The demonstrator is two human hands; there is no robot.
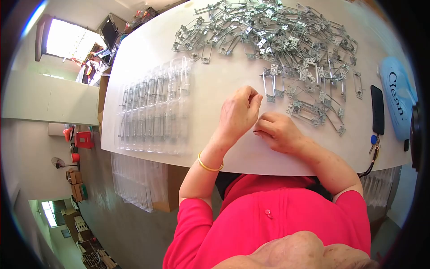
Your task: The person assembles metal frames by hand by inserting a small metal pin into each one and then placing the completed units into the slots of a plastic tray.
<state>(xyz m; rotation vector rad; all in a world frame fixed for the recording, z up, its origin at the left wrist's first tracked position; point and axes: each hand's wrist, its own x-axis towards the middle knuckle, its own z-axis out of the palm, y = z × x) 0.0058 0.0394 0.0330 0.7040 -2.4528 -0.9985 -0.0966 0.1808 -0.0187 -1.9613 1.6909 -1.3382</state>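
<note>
My left hand [239, 113], with a gold bangle at the wrist, is raised a little over the white table [210, 152]. Its fingers are curled together, and anything between them is hidden. Close beside it on the right, my right hand [280, 133] rests low near the table's front edge, thumb and fingers pinched; I cannot make out what they hold. Just beyond my hands lie loose metal wire-and-plate brackets [309, 110], spilling from a large heap of metal brackets [273, 33]. To the left, a clear plastic blister tray [182, 130] has rows of metal pieces in its slots.
At the right lie a black phone [377, 110] with a keyring strap and a blue pack [397, 96] marked "Clean". Stacked clear trays [134, 181] and a cardboard box [172, 188] stand below the table's left front edge. A red crate [83, 140] is farther off.
</note>
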